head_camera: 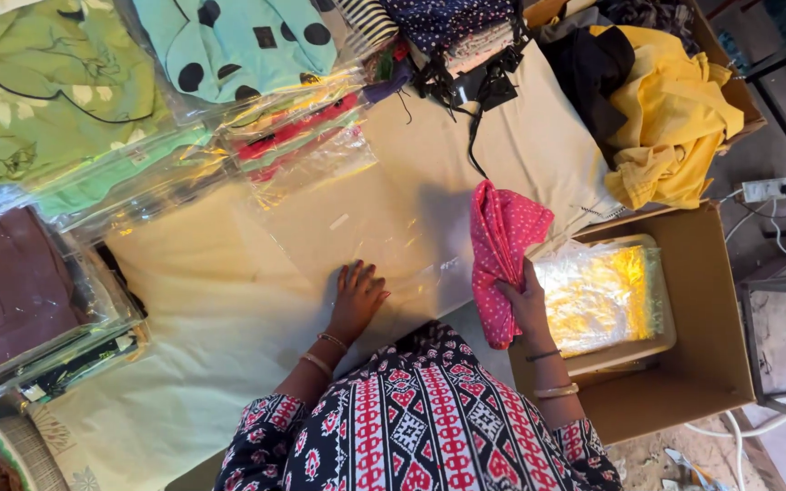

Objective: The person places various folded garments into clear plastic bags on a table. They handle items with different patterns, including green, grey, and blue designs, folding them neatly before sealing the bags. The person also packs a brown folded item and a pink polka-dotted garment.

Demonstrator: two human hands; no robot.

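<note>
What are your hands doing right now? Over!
Left hand flat on clear plastic bag. Right hand gripping folded pink dotted cloth. Nothing between cloth and bag.

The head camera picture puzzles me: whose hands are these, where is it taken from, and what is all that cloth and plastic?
There is no machine here. A person wears a camera on the head, so you look straight down at their own two hands. The left hand lies flat on a clear plastic bag spread on the cream-covered table. The right hand grips a folded pink dotted cloth, held up beside the table. Under it stands an open cardboard box with a shiny plastic-wrapped yellow packet inside. Along the far edge lie bagged folded garments, green and mint with black dots, and a loose yellow cloth.
</note>
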